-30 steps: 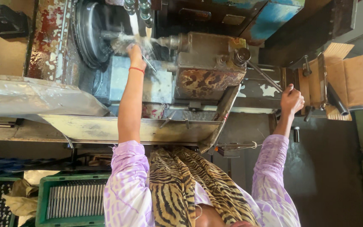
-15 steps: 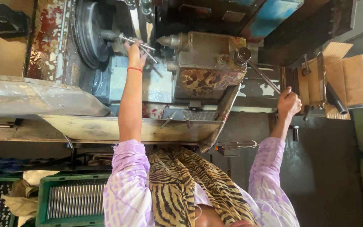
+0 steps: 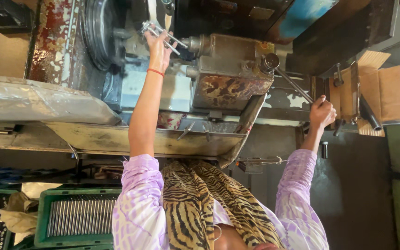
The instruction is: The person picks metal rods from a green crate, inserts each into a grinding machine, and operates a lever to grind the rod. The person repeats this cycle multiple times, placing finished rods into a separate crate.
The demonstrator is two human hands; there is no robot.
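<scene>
My left hand (image 3: 157,50), with a red band at the wrist, reaches up to the machine and is closed on a few thin metal rods (image 3: 162,32). The rods sit just right of the round dark chuck (image 3: 99,33) of a lathe-like machine. My right hand (image 3: 322,112) is stretched out to the right and grips the end of a long metal lever (image 3: 293,84). That lever runs up to a knob on the stained metal tool block (image 3: 230,69). Purple patterned sleeves and a tiger-striped scarf fill the bottom of the view.
A worn metal chip tray (image 3: 112,139) runs under the machine. A green crate (image 3: 77,215) full of thin metal rods stands at the lower left, beside crumpled paper. A cardboard box (image 3: 387,92) with dark handles sits at the far right.
My left hand has lifted the rods slightly higher and closer to the chuck. My right hand stays on the lever at the right.
</scene>
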